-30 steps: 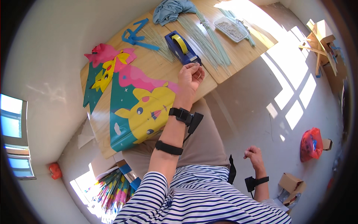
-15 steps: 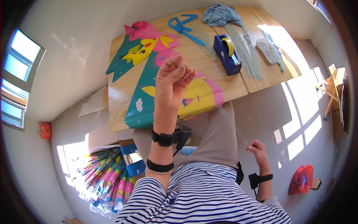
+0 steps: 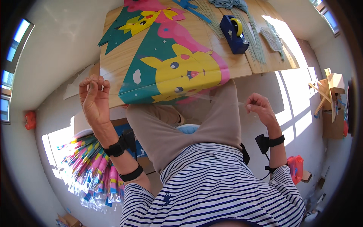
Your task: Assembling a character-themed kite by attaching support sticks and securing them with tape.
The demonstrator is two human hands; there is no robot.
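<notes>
My left hand (image 3: 94, 99) is raised off the table's left edge, fingers and thumb pinched together; what they hold is too fine to make out. Beyond my right thigh, my right hand (image 3: 260, 106) is also pinched, at the end of a faint clear strip (image 3: 223, 101) that runs across my lap. Between my hands a teal and pink kite sail (image 3: 137, 76) with a yellow cartoon face lies over the table's near edge. A ridge crosses its lower part. Neither hand touches the sail.
Farther back on the wooden table (image 3: 242, 70) are another folded sail (image 3: 136, 25), a blue tape dispenser (image 3: 233, 36), thin pale rods (image 3: 254, 41), a clear tray (image 3: 270, 39) and a blue cloth (image 3: 230, 3). Packed kites (image 3: 90, 166) lie at lower left, a red bag (image 3: 295, 168) at right.
My left hand has swung left and down from above the sail, uncovering the cartoon face. My right hand has risen, still pinched. The view has shifted, with the table higher in it.
</notes>
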